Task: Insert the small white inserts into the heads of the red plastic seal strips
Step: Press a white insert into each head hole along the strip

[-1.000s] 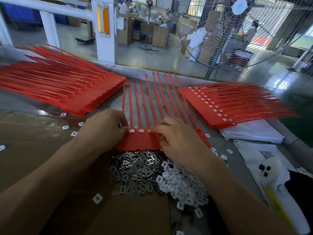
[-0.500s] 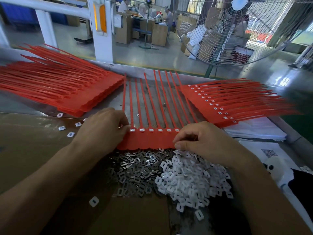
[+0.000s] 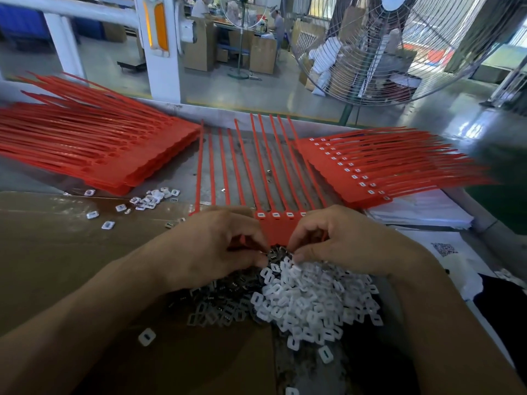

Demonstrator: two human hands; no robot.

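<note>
Red seal strips (image 3: 273,178) are lying fanned on the bench, their joined heads between both hands, several already showing white inserts (image 3: 275,214). Both the left hand (image 3: 216,246) and right hand (image 3: 339,240) are curling fingertips together at the edge of the loose insert pile (image 3: 310,300), apparently picking up pieces; what they are pinching is hidden. Next, I judge, comes seating an insert squarely in an unfilled head.
</note>
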